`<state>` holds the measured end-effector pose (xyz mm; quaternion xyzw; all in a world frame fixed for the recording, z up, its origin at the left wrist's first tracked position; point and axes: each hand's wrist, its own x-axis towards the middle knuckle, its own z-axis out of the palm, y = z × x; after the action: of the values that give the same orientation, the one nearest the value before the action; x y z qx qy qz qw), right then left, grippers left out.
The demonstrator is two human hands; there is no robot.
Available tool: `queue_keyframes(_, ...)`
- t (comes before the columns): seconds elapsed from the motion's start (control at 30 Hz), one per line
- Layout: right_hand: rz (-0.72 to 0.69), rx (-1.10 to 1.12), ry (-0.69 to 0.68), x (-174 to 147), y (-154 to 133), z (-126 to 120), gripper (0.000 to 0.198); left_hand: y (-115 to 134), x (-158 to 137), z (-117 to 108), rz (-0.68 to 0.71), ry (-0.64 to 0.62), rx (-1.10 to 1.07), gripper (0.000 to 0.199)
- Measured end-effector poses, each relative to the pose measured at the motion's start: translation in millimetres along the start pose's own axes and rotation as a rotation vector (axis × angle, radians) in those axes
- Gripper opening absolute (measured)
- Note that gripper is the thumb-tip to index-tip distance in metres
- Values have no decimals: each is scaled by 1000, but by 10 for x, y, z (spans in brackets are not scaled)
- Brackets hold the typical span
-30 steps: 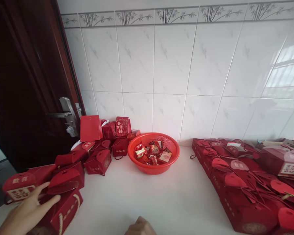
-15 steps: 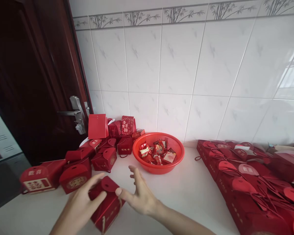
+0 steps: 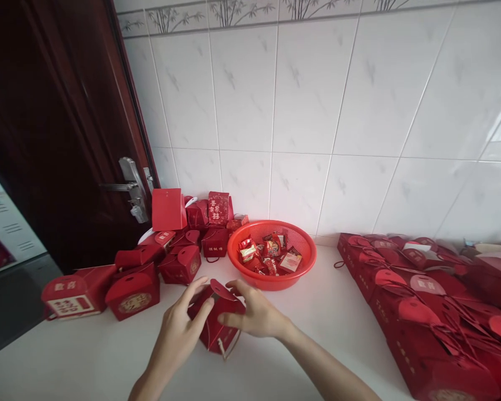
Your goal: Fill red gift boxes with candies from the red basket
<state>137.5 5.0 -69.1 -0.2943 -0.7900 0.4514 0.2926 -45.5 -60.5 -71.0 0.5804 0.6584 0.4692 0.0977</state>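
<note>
A small dark red gift box point(image 3: 217, 328) stands on the white surface in front of me, a rope handle hanging at its near side. My left hand point(image 3: 186, 317) grips its left side, thumb on the near face and fingers behind. On the other side my right hand point(image 3: 256, 312) has its fingers at the rounded top flap and its thumb against the front. The flap point(image 3: 222, 289) is raised and tilted, with a gap beneath it on the left. What lies inside the box is hidden.
A red plastic basket point(image 3: 271, 284) holding wrapped sweets stands just behind the box. Several red gift boxes point(image 3: 133, 298) cluster at the left, near a dark door point(image 3: 67, 139). Rows of similar boxes point(image 3: 401, 328) fill the right. A tiled wall point(image 3: 300, 111) rises behind.
The box has moved right and a little away from me, with my left hand on it. My right hand has closed in on its flap, which now stands raised.
</note>
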Motion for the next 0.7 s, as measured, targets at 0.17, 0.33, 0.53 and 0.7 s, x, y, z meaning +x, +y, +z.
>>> queue_keyframes(0.17,44,-56,-12,-13,18,-114,46,136,3,-45,-73,-47,-89,46)
queue_keyframes(0.33,30,-168,-17,-22,67,-201,31,141,54,-67,-163,-156,-252,53)
queue_keyframes(0.53,77,-383,23,-46,-27,-189,17,227,-73,-7,83,-147,-95,33)
queue_keyframes(0.7,126,-537,68,-41,-97,-161,22,358,-237,47,190,-245,76,35)
